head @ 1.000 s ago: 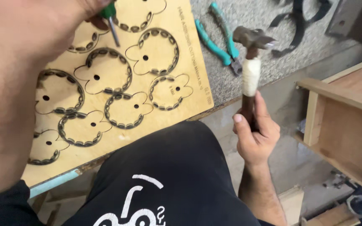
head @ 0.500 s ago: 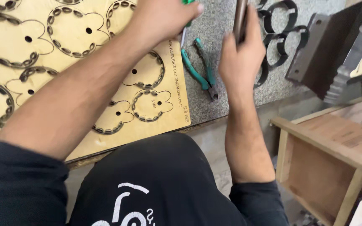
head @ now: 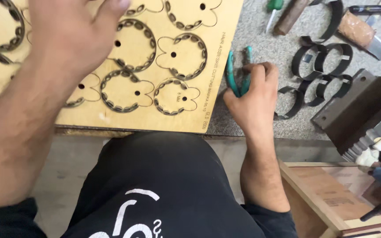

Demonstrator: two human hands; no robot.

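Hammer gone from right hand (head: 254, 94), now clenched on teal pliers (head: 237, 72) at tabletop (head: 261, 125) beside board (head: 199, 61). Left hand (head: 73, 33) spread loosely over board. Step: picking up pliers; lifting them needs firm grip.

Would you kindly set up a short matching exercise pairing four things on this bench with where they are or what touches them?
Things:
1. teal-handled pliers
2. wooden board
3. green-handled screwdriver
4. black metal bands

Places:
a. under the left hand
b. on the grey benchtop, right of the right hand
c. grasped by the right hand
d. at the top edge, lying loose

Pairs: 1-c, 2-a, 3-d, 4-b
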